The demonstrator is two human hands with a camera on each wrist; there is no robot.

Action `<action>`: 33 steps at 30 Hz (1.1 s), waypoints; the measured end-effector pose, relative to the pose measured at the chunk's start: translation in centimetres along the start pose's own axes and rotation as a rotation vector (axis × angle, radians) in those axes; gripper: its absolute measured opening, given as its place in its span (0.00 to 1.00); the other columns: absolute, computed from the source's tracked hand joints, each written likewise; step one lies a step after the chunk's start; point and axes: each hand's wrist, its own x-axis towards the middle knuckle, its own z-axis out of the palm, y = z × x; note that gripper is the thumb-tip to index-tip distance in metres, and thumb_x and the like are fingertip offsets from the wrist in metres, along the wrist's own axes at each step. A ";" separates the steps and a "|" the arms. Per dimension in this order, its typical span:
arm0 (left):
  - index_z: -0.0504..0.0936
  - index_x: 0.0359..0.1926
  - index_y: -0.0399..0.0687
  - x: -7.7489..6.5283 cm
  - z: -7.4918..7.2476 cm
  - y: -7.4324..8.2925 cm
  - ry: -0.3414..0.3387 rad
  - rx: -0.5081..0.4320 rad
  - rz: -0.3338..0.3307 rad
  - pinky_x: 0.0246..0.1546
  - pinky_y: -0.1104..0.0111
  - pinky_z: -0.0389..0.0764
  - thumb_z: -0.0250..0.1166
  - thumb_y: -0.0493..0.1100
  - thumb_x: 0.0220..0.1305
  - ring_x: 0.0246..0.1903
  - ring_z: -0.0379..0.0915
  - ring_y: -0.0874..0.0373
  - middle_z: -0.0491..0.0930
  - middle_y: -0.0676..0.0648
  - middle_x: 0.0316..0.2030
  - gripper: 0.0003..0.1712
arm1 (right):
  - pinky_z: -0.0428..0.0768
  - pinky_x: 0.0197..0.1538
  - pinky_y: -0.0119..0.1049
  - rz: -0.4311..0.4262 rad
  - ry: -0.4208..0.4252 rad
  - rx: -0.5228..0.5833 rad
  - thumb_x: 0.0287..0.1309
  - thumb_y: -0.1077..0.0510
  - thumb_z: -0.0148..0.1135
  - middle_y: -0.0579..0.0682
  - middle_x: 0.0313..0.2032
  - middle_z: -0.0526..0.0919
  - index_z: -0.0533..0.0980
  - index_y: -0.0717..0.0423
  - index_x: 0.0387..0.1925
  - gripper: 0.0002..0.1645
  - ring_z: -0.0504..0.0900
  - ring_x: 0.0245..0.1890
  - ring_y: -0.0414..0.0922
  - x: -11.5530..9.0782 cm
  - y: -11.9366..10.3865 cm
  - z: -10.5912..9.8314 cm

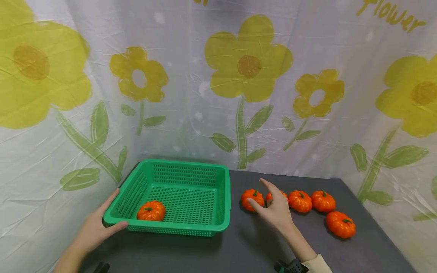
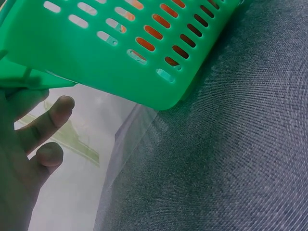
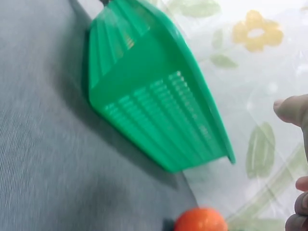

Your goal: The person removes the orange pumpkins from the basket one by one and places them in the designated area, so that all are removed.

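Note:
A green plastic basket point(image 1: 223, 201) with slotted walls holds one small orange pumpkin point(image 1: 151, 211) near its front left. My left hand point(image 1: 91, 227) rests at the basket's front left corner, thumb along the front rim and fingers by the left side. In the left wrist view, several of its fingertips hang apart from the basket wall. My right hand point(image 1: 275, 213) hovers over the table, thumb and fingers spread, with nothing held. Close to its thumb lies an orange pumpkin point(image 1: 251, 200); another pumpkin point(image 1: 269, 197) is partly hidden behind the hand.
Farther right lie more pumpkins: one point(image 1: 300, 201) beside another point(image 1: 323, 201), and one point(image 1: 340, 225) nearer the front. They stand on a dark grey table point(image 1: 246, 246). A white curtain with yellow flowers point(image 1: 191, 125) hangs along the back and sides.

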 end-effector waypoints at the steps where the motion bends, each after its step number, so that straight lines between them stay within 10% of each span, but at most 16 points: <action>1: 0.45 0.87 0.56 0.0 0.0 0.0 0.000 -0.001 -0.002 0.50 0.22 0.71 0.77 0.53 0.62 0.64 0.64 0.14 0.62 0.20 0.73 0.64 | 0.65 0.18 0.35 -0.007 -0.006 0.014 0.54 0.51 0.83 0.61 0.66 0.80 0.74 0.59 0.71 0.45 0.56 0.11 0.37 0.2 -0.4 0.3; 9: 0.45 0.87 0.56 -0.2 0.1 -0.2 0.005 -0.008 -0.003 0.50 0.22 0.71 0.76 0.53 0.62 0.64 0.64 0.13 0.62 0.20 0.73 0.64 | 0.86 0.51 0.56 -0.092 -0.028 0.041 0.56 0.47 0.81 0.58 0.68 0.80 0.75 0.58 0.71 0.45 0.85 0.53 0.59 2.2 -3.4 2.6; 13: 0.45 0.87 0.56 -0.3 0.2 -0.2 0.010 -0.018 -0.001 0.50 0.21 0.70 0.76 0.53 0.62 0.64 0.63 0.13 0.62 0.20 0.73 0.64 | 0.87 0.42 0.45 -0.100 -0.054 0.062 0.56 0.46 0.81 0.58 0.68 0.80 0.74 0.58 0.72 0.46 0.87 0.35 0.44 3.1 -4.7 3.5; 17: 0.43 0.87 0.60 -0.3 0.3 0.0 0.008 -0.026 -0.004 0.51 0.21 0.69 0.76 0.53 0.63 0.65 0.62 0.13 0.61 0.20 0.74 0.64 | 0.64 0.19 0.30 -0.096 -0.094 0.085 0.57 0.45 0.80 0.59 0.67 0.80 0.73 0.58 0.73 0.47 0.56 0.11 0.31 3.7 -5.8 4.1; 28: 0.45 0.87 0.57 -0.2 0.3 0.1 0.002 -0.025 -0.010 0.51 0.22 0.71 0.76 0.53 0.62 0.65 0.63 0.15 0.61 0.21 0.74 0.63 | 0.79 0.33 0.40 -0.119 -0.277 0.015 0.61 0.42 0.77 0.51 0.67 0.82 0.74 0.56 0.73 0.45 0.78 0.23 0.49 5.1 -7.7 4.7; 33: 0.45 0.87 0.56 -0.1 0.2 0.2 0.000 -0.028 -0.007 0.52 0.22 0.70 0.76 0.53 0.63 0.66 0.63 0.16 0.60 0.22 0.75 0.63 | 0.86 0.50 0.52 -0.152 -0.330 -0.005 0.63 0.42 0.75 0.54 0.67 0.82 0.74 0.58 0.72 0.43 0.87 0.49 0.53 5.8 -8.1 4.8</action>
